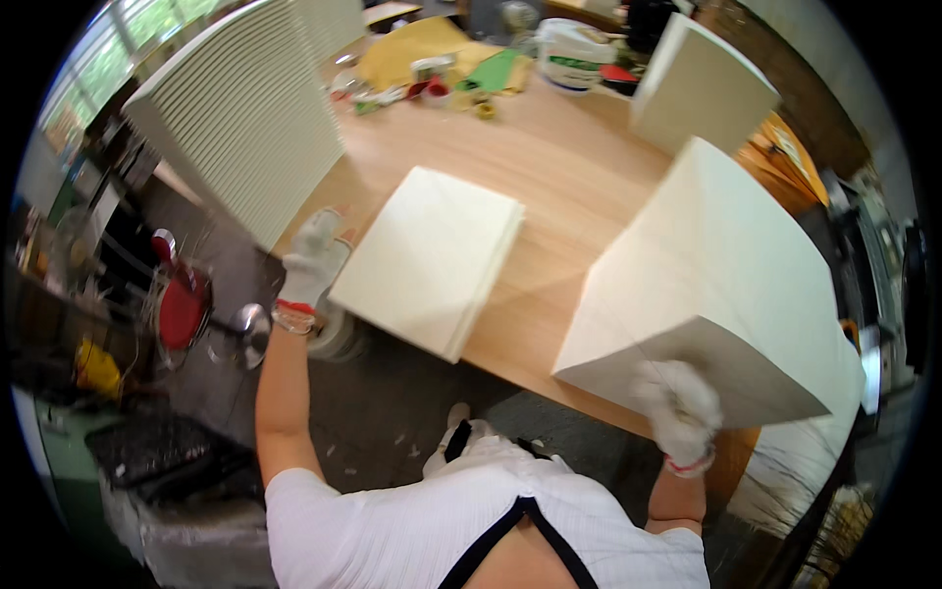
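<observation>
White work gloves with red cuffs cover both my hands. My left hand [317, 257] is over the table's near left edge, beside a flat white stack of boards or sheets [432, 260]; its fingers look extended and nothing shows in them. My right hand [680, 412] is at the near face of a large white block-like piece [716, 265] on the right of the table. Motion blurs its fingers, so I cannot see whether they grip the piece. Close to my left hand stands a tall white piece with a ribbed face [240, 123].
On the wooden table [559, 187], yellow sheets [417, 49], a green sheet [493, 71], small jars and a white bucket [574, 54] sit at the back. Another white panel [702, 83] stands far right. A red stool [183, 309] is on the floor at left.
</observation>
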A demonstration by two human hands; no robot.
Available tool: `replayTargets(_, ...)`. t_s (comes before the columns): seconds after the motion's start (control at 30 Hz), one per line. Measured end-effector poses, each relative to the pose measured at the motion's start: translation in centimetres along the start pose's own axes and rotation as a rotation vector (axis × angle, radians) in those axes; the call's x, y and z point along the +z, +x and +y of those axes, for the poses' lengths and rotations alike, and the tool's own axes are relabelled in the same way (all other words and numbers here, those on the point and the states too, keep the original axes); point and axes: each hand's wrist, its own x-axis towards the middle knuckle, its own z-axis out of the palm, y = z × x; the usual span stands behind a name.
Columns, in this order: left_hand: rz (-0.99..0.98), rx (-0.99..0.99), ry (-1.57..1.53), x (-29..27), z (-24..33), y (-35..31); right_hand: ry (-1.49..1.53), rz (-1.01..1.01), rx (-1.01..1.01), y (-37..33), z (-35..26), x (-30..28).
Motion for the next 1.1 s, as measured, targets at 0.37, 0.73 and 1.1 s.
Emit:
replayTargets(0.37,-0.043,1.262,-0.463,-2.5,41.2,15.2,-1.099,0.597,0.438,-9.7,8.6,-25.4)
replayTargets(0.73,-0.733,1.149,-0.245,5.3,59.1,14.8,-0.922,0.715,-0.252,-3.5,6.3,-26.3)
replayTargets(1.1,-0.889,0.836,-0.700,7.0,58.2,14.1,-0.887,0.818,-0.293,-1.4,7.5,-25.7)
